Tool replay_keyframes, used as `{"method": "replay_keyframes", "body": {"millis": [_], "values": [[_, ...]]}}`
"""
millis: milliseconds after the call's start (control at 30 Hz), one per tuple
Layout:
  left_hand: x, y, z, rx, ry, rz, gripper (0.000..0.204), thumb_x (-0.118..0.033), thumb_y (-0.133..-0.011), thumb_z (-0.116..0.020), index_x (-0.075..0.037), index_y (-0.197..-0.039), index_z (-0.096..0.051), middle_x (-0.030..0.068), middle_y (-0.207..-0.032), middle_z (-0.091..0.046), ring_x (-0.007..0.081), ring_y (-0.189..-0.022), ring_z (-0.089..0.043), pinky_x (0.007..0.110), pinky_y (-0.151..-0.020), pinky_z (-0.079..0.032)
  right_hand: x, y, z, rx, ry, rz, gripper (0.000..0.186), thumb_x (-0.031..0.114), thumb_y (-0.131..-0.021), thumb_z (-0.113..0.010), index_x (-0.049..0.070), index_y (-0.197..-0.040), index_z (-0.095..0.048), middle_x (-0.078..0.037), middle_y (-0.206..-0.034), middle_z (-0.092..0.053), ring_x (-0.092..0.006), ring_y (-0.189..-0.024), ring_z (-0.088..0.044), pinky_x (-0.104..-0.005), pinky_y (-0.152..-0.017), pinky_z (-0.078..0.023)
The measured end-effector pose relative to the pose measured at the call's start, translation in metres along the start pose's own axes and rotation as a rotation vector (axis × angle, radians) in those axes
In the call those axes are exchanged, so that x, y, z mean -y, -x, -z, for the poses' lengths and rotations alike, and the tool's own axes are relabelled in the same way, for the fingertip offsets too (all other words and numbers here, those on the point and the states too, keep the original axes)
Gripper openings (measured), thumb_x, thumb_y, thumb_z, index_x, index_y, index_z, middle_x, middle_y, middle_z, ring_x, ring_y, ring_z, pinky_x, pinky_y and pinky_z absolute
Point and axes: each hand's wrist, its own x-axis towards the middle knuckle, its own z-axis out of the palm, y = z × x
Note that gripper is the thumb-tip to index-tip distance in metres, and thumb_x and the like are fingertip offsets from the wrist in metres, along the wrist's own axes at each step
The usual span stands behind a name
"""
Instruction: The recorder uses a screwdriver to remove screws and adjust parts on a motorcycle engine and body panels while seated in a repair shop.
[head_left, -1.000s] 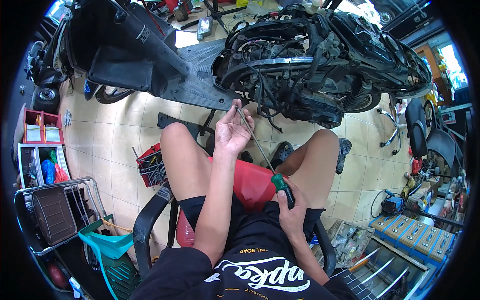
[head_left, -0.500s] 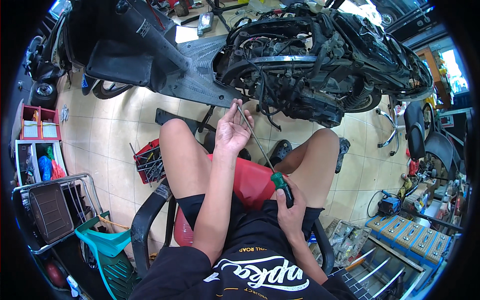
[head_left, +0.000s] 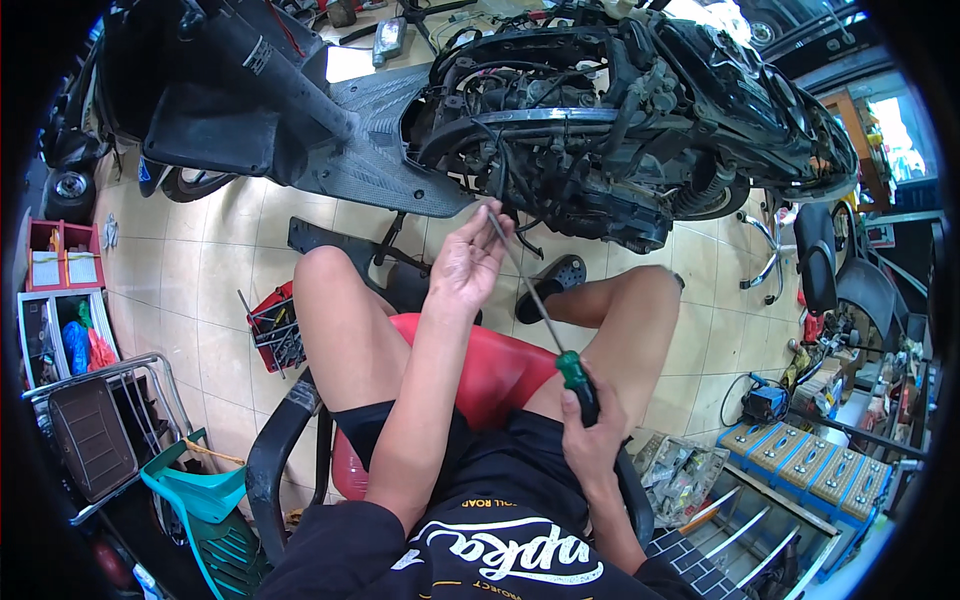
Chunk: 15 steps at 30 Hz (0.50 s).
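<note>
The person wears a black top with short sleeves and a curved white script print across the chest (a smaller line of white lettering sits above it), and black shorts. Both forearms, the left hand [head_left: 468,268], the right hand [head_left: 590,440] and both knees are bare.
</note>
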Motion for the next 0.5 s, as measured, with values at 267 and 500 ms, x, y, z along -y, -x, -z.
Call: {"method": "replay_keyframes", "body": {"millis": [267, 500], "values": [[0.058, -0.053, -0.049, 0.037, 0.064, 0.151, 0.021, -0.013, -0.099, -0.059, 0.005, -0.109, -0.061, 0.0173, -0.11, -0.065, 0.0311, -0.107, -0.065, 0.04, -0.099, -0.057, 0.03, -0.083, 0.081, 0.024, 0.277, -0.053, 0.034, 0.006, -0.089, -0.069, 0.0, -0.122, -0.063, -0.013, -0.093, -0.069, -0.0188, -0.085, -0.067, -0.0324, -0.078, -0.052], [0.068, -0.084, -0.047, 0.035, 0.224, 0.162, 0.02, -0.014, -0.1, -0.058, 0.003, -0.11, -0.061, 0.0156, -0.113, -0.065, 0.0273, -0.112, -0.065, 0.038, -0.099, -0.058, 0.072, -0.167, 0.106, 0.176, 0.549, 0.151, 0.037, 0.007, -0.082, -0.073, 0.003, -0.118, -0.066, -0.014, -0.083, -0.063, -0.0271, -0.069, -0.064, -0.0315, -0.065, -0.049]]}}
